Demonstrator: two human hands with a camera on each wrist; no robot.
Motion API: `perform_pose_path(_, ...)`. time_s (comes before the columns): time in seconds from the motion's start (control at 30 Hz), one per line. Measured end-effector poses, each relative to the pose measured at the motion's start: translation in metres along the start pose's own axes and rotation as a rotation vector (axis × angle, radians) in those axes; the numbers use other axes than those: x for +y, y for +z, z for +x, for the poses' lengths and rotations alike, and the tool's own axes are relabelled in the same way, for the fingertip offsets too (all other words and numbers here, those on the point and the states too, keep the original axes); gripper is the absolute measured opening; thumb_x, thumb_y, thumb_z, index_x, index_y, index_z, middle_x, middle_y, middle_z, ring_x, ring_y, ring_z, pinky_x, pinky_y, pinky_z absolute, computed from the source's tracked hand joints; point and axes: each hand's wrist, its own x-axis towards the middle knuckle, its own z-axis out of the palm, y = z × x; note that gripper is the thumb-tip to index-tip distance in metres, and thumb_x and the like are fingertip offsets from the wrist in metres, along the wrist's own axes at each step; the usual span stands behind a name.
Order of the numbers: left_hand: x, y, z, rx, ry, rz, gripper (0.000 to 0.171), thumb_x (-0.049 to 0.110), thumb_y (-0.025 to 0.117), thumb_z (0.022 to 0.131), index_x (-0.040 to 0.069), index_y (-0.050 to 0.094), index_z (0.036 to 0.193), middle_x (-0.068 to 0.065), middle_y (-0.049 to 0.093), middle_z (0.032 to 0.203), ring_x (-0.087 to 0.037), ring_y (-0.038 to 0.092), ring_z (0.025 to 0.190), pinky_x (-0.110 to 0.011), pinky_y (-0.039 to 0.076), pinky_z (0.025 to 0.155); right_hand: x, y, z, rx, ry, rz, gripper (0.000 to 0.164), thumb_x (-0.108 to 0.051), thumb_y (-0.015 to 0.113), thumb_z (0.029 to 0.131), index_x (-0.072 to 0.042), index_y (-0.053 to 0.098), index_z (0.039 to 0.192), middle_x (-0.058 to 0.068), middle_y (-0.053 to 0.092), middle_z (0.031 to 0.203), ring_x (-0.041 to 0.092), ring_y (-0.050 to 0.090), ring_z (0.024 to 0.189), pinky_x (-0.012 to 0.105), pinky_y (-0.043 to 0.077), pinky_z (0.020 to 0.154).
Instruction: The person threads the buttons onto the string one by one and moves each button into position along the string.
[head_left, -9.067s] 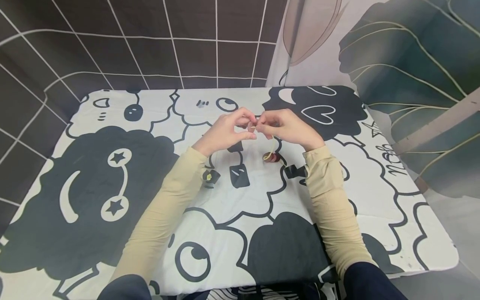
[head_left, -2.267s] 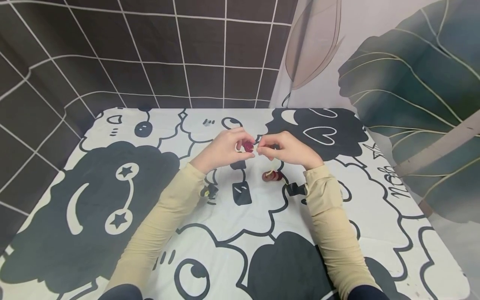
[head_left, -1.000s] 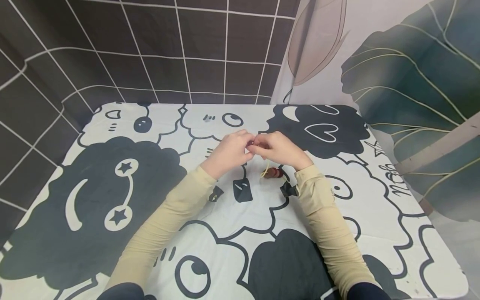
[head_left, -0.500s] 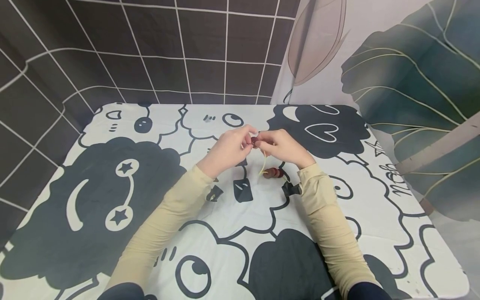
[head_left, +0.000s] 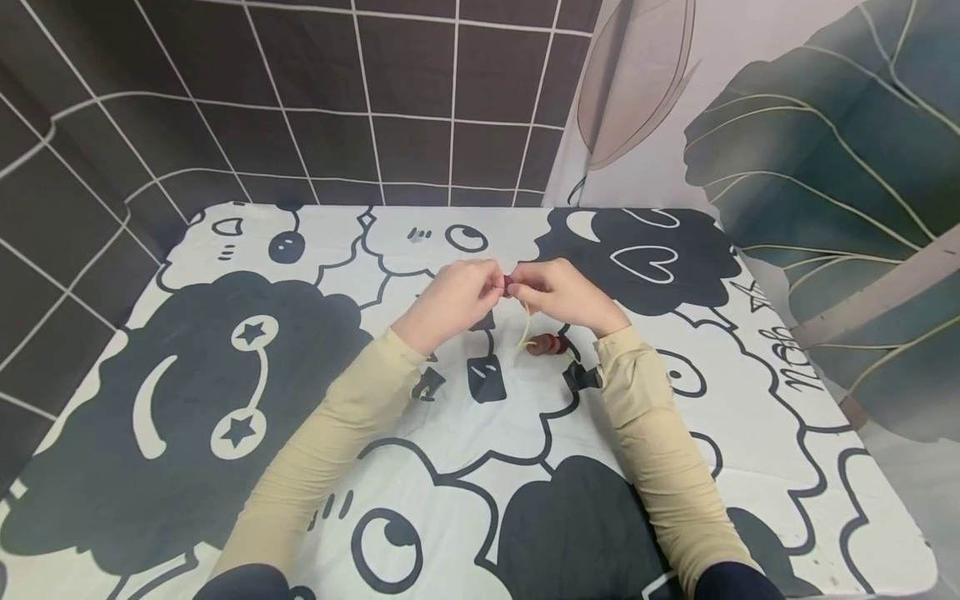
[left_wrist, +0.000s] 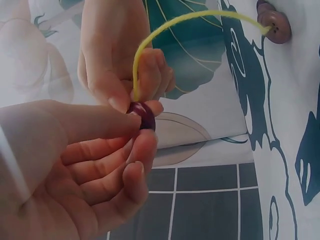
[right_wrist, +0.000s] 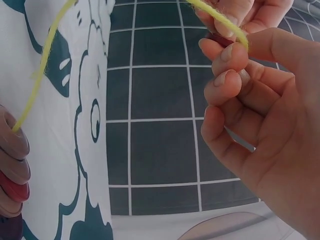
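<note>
Both hands meet above the cloth-covered table. My left hand [head_left: 453,300] pinches a dark red button [left_wrist: 142,115] between thumb and forefinger. Touching it from the other side, my right hand [head_left: 566,296] pinches yellow yarn [left_wrist: 175,21] close against the button; the yarn's tip is hidden by fingers. From there the yarn curves down to a row of threaded buttons [head_left: 546,344] lying on the cloth below the right hand. In the right wrist view these stacked buttons [right_wrist: 14,175] are brown, red and dark.
A white cloth [head_left: 465,450] with black cartoon faces covers the table. Behind it hangs a dark gridded curtain [head_left: 405,100]. A leaf-patterned curtain [head_left: 810,150] hangs at the right.
Earlier the right hand was apart from the red button in the left hand. Since then the hands have come together, and the left fingertips have closed in on the button.
</note>
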Motion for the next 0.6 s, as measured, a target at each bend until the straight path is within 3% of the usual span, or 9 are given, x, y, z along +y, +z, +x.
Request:
perform_pose_path(0.3,-0.0054,0.0003,0.0015,-0.072,-0.020,-0.023,0.008,0.007,0.058,0.087,0.003,0.063,0.092,-0.008,0.069,0.085,-0.020,0.061,0.077,-0.030,0.050,0.073,0.0010,0.0005,0.0004,-0.021,-0.011,-0.001,0.014,-0.010,0.054,0.095,-0.006,0.066,0.090,0.001,0.056,0.063,0.011,0.052,0.058,0.022,0.042,0.059)
perform_pose_path(0.6,-0.0055,-0.0017,0.0032,-0.135,-0.067,-0.023,0.012,0.010,0.060,0.085,0.004,0.064,0.095,-0.007,0.066,0.080,-0.019,0.058,0.071,-0.027,0.047,0.066,0.0002,0.0027,0.0012,-0.034,-0.034,-0.024,0.016,-0.012,0.055,0.095,-0.007,0.065,0.084,0.000,0.054,0.061,0.010,0.049,0.056,0.022,0.041,0.059)
